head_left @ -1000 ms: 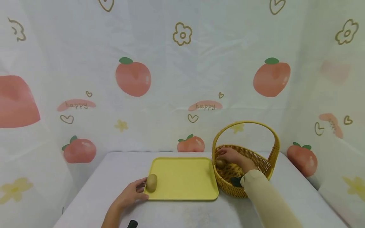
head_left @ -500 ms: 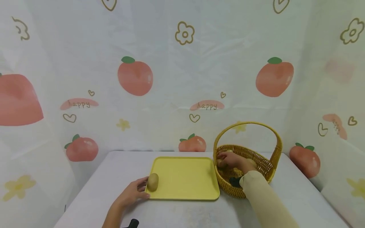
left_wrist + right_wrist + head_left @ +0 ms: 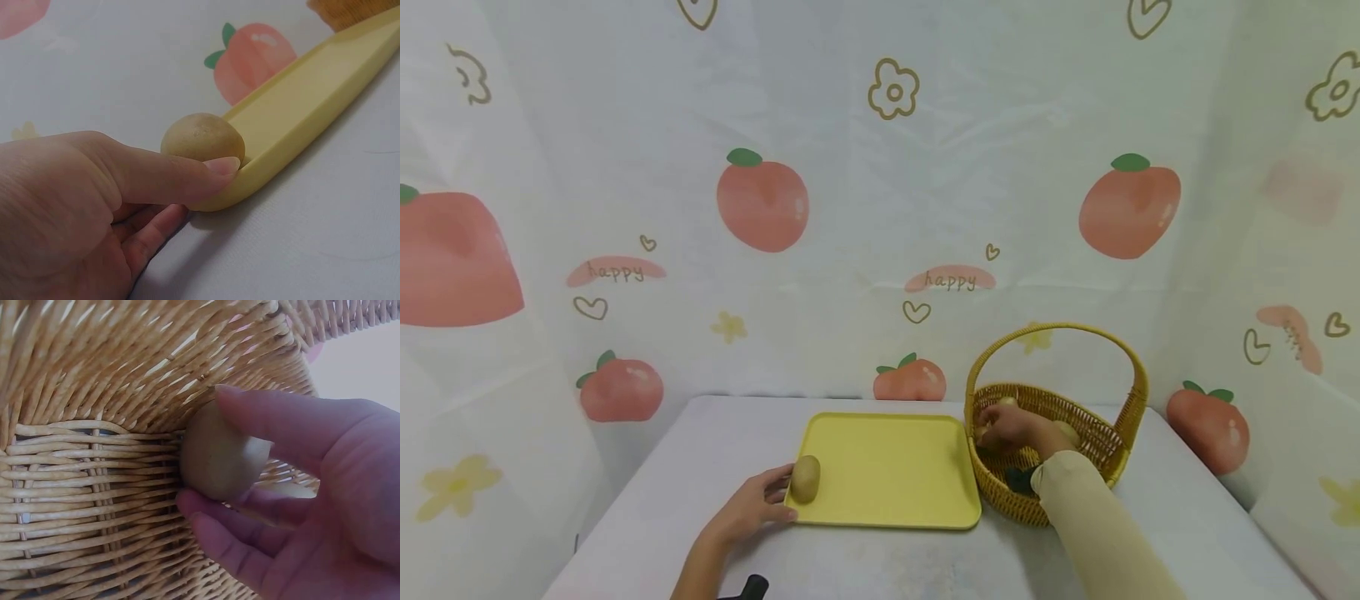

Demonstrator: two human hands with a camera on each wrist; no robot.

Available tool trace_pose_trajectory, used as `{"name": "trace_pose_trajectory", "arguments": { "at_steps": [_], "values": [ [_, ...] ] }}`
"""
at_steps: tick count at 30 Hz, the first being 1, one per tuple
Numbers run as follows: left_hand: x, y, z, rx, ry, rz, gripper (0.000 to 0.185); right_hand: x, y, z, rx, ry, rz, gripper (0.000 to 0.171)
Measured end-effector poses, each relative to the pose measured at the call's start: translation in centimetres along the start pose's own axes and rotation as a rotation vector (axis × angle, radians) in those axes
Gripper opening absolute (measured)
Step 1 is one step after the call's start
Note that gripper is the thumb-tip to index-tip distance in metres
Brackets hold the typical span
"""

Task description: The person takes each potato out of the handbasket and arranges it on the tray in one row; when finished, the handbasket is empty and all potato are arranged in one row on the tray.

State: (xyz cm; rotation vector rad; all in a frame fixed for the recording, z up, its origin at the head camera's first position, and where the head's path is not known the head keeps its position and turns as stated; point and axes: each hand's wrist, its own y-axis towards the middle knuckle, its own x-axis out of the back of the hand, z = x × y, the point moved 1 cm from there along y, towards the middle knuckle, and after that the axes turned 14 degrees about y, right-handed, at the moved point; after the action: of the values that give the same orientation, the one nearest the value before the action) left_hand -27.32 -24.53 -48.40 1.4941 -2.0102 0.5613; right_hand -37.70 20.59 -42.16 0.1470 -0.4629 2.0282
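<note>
the right hand [image 3: 325, 506] was down inside the wicker basket [image 3: 1097, 442]. its thumb and fingers were curled round a small brown kiwi [image 3: 219, 456], right against the woven wall. the kiwi looked light, a bit soft and fuzzy, so it likely would not slip; a gentle hold round its middle seemed best. the left hand [image 3: 81, 219] pinched the corner of the yellow tray [image 3: 312, 100], its thumb on the rim, touching another kiwi [image 3: 201, 135] lying in the tray.
</note>
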Motion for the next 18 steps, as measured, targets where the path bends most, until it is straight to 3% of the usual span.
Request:
{"name": "trace_pose_trajectory", "arguments": {
  "at_steps": [7,18],
  "values": [
    [-0.2,0.2,-0.4,0.046,0.012,-0.015,0.083,0.4,-0.5,0.5,0.05,-0.14,-0.011,0.032],
    [-0.1,0.0,-0.4,0.066,0.017,-0.022,0.082,0.6,-2.2,2.3,0.095,-0.138,-0.027,0.044]
  ]
}}
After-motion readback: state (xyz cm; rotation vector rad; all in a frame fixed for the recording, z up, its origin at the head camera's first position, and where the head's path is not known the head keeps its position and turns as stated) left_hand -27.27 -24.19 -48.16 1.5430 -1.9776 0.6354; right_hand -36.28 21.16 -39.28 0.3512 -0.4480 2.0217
